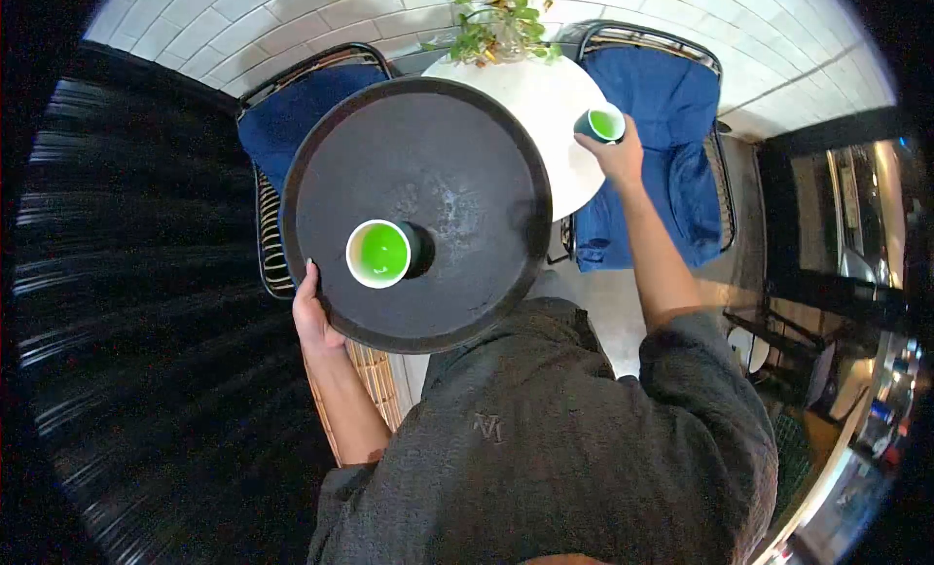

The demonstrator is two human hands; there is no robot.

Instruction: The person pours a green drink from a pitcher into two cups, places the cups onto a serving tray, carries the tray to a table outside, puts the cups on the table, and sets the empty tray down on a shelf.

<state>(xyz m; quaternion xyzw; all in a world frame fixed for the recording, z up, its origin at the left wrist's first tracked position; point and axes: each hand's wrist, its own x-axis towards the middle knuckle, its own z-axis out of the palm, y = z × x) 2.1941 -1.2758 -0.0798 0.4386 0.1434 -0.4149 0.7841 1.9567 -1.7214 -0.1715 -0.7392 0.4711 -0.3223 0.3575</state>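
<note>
My left hand (313,317) grips the lower left edge of a round black serving tray (418,137), its thumb over the rim and the other fingers hidden beneath. On the tray stands a paper cup (381,255) with bright green liquid inside. My right hand (619,154) is wrapped around a second paper cup (604,123), dark outside and white at the rim, also with green liquid. That cup is at the right edge of a round white table (562,166); whether it touches the tabletop I cannot tell. The tray covers the table's left part.
A leafy plant in a glass vase (501,35) stands at the table's back, against a white tiled wall (341,20). Chairs with blue cushions flank the table, one at right (647,108), one at left (292,117). A dark slatted surface (146,273) fills the left side.
</note>
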